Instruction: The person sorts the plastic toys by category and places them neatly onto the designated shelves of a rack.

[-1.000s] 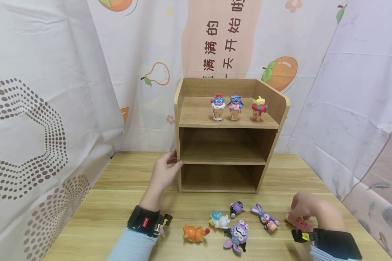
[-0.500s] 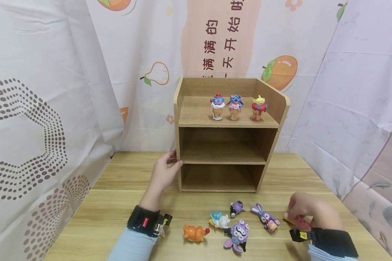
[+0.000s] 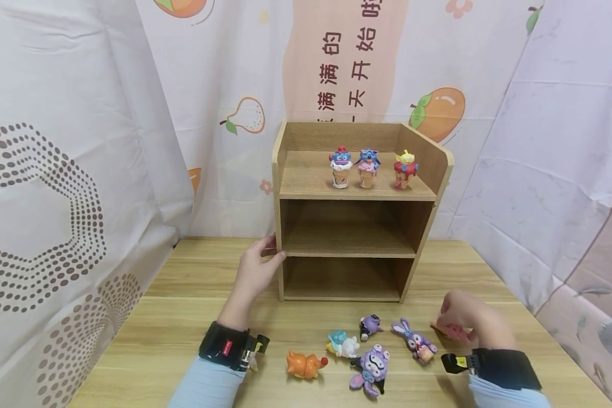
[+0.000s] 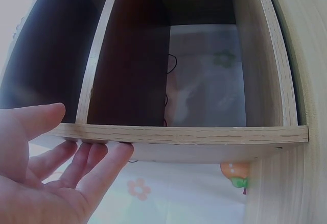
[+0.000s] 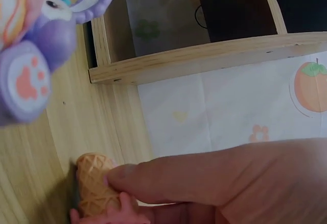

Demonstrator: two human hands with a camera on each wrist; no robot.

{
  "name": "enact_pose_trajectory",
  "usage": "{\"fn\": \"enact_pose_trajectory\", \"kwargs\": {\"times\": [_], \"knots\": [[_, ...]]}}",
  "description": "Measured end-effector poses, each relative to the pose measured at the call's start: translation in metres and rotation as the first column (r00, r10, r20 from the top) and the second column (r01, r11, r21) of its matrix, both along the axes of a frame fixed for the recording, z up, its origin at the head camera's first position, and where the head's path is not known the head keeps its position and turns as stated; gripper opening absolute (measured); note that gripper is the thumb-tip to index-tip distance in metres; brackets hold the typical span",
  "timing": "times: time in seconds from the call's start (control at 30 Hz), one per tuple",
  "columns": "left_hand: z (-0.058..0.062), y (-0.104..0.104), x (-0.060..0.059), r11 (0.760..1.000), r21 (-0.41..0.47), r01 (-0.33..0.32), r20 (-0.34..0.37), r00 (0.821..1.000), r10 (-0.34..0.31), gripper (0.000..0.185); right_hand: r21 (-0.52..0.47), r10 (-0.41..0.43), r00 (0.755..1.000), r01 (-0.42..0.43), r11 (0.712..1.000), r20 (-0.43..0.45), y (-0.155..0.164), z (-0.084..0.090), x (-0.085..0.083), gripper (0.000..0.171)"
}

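Right hand leftward, pinching cone figure

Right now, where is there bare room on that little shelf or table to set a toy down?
The middle shelf and bottom shelf are bare, as is the top shelf's left part beside the three cone figures. The table is crowded around the lying toys.
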State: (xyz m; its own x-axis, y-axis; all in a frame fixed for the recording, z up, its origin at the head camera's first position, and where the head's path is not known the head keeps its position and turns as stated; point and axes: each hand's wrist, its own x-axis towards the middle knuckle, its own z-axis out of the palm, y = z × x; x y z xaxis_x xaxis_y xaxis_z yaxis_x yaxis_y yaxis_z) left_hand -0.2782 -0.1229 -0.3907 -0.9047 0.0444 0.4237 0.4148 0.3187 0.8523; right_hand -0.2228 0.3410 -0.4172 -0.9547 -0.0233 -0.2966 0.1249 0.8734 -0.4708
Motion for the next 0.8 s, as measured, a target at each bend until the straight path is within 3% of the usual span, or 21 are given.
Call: {"fn": "enact_pose_trajectory", "kwargs": {"times": [0.17, 0.47, 0.63, 0.8], "knots": [[-0.001, 0.000, -0.001, 1.000, 0.001, -0.003, -0.005, 1.000, 0.003, 0.045, -0.002, -0.001, 1.000, 0.001, 1.000, -0.016, 0.001, -0.001, -0.004, 0.023], [0.000, 0.001, -0.001, 1.000, -0.007, -0.004, -0.005, 1.000, 0.004, 0.046, 0.050, 0.070, 0.996, -0.068, 0.996, -0.049, 0.015, 0.005, -0.004, 0.046], [0.001, 0.001, 0.000, 1.000, -0.006, -0.002, 0.008, 1.000, 0.002, 0.047, 0.047, 0.140, 0.988, -0.137, 0.989, -0.068, 0.018, 0.009, 0.003, 0.044], [0.001, 0.002, 0.001, 1.000, 0.000, -0.004, 0.014, 1.000, 0.004, 0.049, 0.033, 0.152, 0.987, -0.150, 0.988, -0.057, 0.020, 0.006, 0.007, 0.042]]}}
